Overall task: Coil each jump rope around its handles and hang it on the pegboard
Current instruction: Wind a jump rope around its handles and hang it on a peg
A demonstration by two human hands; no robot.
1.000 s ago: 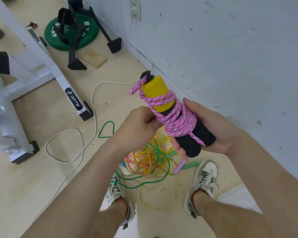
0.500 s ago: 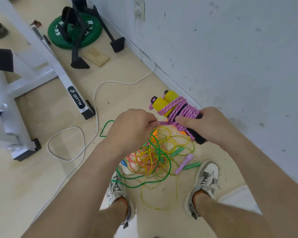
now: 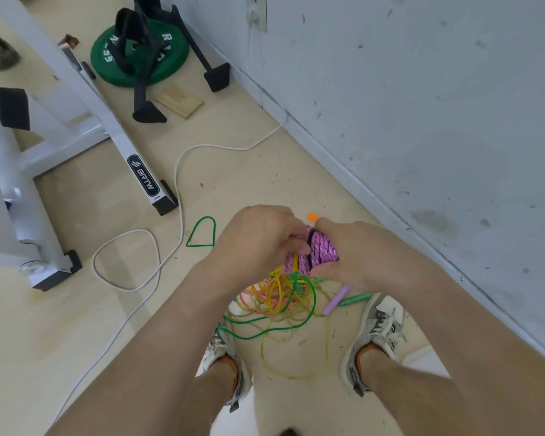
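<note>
The pink jump rope (image 3: 323,253) was a fat bundle of braided cord, pink flecked with darker specks, its coils lying close together with one dark band crossing them. The person held it low in front of the body, over the floor. The right hand (image 3: 356,256) was curled around the bundle from the wall side, thumb underneath. The left hand (image 3: 258,243) had its fingers bent in against the other side, pinching at the cord. The handles were hidden under the wraps and the hands.

Directly below lay a loose tangle of thin ropes (image 3: 280,300), smooth and glossy, in yellow, green and orange-pink. A green loop (image 3: 202,234) strayed out to the left of it. A lilac handle (image 3: 337,300) and a green handle (image 3: 356,299) lay beside the tangle, near the right shoe (image 3: 378,325), and an orange tip (image 3: 313,217) poked out just above the hands.

The floor (image 3: 76,325) was pale, smooth and littered with small dark flecks. A white cable (image 3: 132,272) snaked across it up to an outlet (image 3: 258,11) on the scuffed grey-white wall (image 3: 422,121). Further back stood a white metal frame (image 3: 107,121) with black end caps, a green weight plate (image 3: 173,55) under a black stand (image 3: 145,99), and a flat wooden block (image 3: 180,100).
</note>
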